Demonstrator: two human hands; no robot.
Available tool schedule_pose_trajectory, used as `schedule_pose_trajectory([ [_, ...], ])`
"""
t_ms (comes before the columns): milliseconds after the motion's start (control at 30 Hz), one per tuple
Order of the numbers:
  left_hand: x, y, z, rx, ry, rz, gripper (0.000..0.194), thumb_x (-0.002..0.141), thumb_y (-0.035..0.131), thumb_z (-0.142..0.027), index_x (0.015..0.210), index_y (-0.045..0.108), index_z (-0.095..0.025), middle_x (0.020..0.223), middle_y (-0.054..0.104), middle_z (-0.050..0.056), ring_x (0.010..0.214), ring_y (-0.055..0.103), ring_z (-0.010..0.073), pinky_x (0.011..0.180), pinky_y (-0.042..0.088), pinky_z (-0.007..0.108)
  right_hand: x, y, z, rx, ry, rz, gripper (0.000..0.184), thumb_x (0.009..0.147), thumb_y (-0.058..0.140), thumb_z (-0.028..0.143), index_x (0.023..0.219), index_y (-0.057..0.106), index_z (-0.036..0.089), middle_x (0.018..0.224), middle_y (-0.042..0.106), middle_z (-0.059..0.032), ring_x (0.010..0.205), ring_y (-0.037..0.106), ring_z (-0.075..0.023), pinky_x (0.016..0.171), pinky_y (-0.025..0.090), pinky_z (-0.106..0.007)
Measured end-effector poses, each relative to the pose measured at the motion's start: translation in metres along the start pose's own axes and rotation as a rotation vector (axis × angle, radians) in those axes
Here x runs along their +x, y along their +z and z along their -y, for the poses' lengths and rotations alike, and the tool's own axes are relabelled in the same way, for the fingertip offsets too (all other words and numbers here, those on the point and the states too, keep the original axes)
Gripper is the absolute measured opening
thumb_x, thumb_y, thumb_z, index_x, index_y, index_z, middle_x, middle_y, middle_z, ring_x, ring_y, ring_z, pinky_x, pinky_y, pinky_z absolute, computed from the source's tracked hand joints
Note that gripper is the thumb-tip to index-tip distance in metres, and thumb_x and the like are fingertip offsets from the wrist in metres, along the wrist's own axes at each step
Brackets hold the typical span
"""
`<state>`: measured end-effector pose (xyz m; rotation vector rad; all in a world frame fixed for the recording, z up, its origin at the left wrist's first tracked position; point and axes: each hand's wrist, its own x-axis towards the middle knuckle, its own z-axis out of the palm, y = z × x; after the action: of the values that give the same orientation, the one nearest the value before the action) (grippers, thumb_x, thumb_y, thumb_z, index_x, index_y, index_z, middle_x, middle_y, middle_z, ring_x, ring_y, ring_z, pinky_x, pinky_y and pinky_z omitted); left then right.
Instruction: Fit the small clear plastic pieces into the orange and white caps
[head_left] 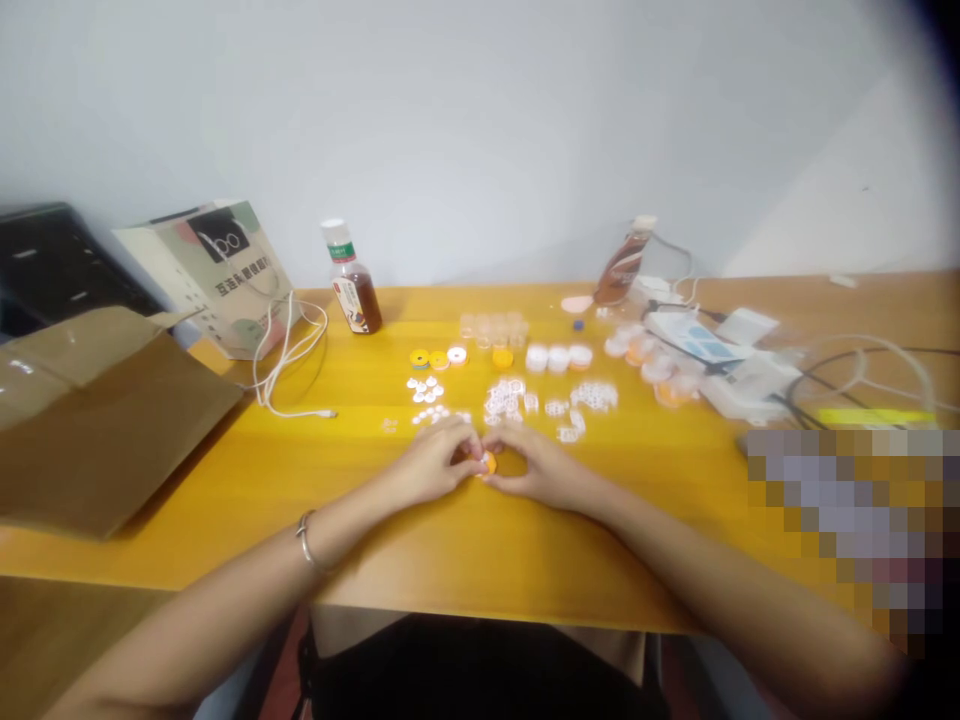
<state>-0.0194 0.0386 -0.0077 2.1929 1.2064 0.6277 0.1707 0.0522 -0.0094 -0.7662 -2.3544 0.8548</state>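
Between the fingertips of both hands is a small round orange piece (490, 462) with some white on it. My left hand (442, 458) pinches it from one side, and my right hand (536, 465) pinches it from the other. Just beyond my hands lie small white round pieces (425, 390) in loose groups, and white pieces with holes (504, 398). Farther back sit a row of yellow, orange and white round pieces (439, 360), a lone yellow round piece (502, 357) and some white round containers (559, 358). Blur hides the finer details.
A brown cardboard box (112, 420) and a printed paper bag (217, 275) stand at left, near a white cable (289, 350). Two drink bottles, one upright (352, 280) and one tilted (628, 262), are at the back. White devices and cables (739, 365) crowd the right.
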Motion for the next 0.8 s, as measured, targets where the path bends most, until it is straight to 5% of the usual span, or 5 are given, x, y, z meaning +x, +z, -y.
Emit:
schedule_pose_trajectory([
  [200, 0.0008, -0.0061, -0.0056, 0.102, 0.042, 0.035, 0.008, 0.078, 0.057, -0.024, 0.074, 0.054, -0.017, 0.075, 0.056, 0.001, 0.075, 0.049, 0.0142, 0.071, 0.038, 0.027, -0.0003, 0.0001, 0.0006, -0.005, 0.016, -0.014, 0.017, 0.073, 0.06, 0.019, 0.09, 0.057, 0.018, 0.085, 0.057, -0.0032, 0.082, 0.053, -0.0163, 0.075, 0.043, -0.029],
  [433, -0.0035, -0.0091, -0.0001, -0.022, 0.069, 0.048, 0.008, 0.083, 0.051, -0.022, 0.084, 0.058, -0.018, 0.079, 0.057, 0.002, 0.075, 0.051, 0.0136, 0.069, 0.039, 0.026, -0.0001, -0.0008, 0.0021, -0.02, 0.025, 0.003, 0.017, 0.074, 0.06, 0.019, 0.09, 0.057, 0.019, 0.086, 0.057, -0.0033, 0.083, 0.053, -0.0166, 0.077, 0.042, -0.03],
  [667, -0.0054, -0.0055, -0.0078, 0.142, 0.179, -0.013, 0.007, 0.082, 0.052, -0.019, 0.081, 0.058, -0.019, 0.085, 0.059, 0.003, 0.083, 0.051, 0.0167, 0.077, 0.038, 0.03, -0.0012, -0.0002, 0.0012, 0.008, 0.003, -0.01, 0.015, 0.073, 0.061, 0.019, 0.088, 0.058, 0.02, 0.085, 0.058, -0.0024, 0.084, 0.053, -0.0168, 0.077, 0.043, -0.03],
  [800, -0.0073, -0.0052, -0.0086, 0.217, 0.227, -0.091, 0.009, 0.084, 0.049, -0.019, 0.084, 0.058, -0.019, 0.086, 0.059, 0.003, 0.083, 0.051, 0.017, 0.077, 0.036, 0.031, -0.0011, 0.0013, 0.0018, 0.22, 0.056, -0.018, 0.02, 0.074, 0.06, 0.022, 0.093, 0.056, 0.019, 0.084, 0.059, -0.002, 0.077, 0.055, -0.0139, 0.075, 0.045, -0.03],
])
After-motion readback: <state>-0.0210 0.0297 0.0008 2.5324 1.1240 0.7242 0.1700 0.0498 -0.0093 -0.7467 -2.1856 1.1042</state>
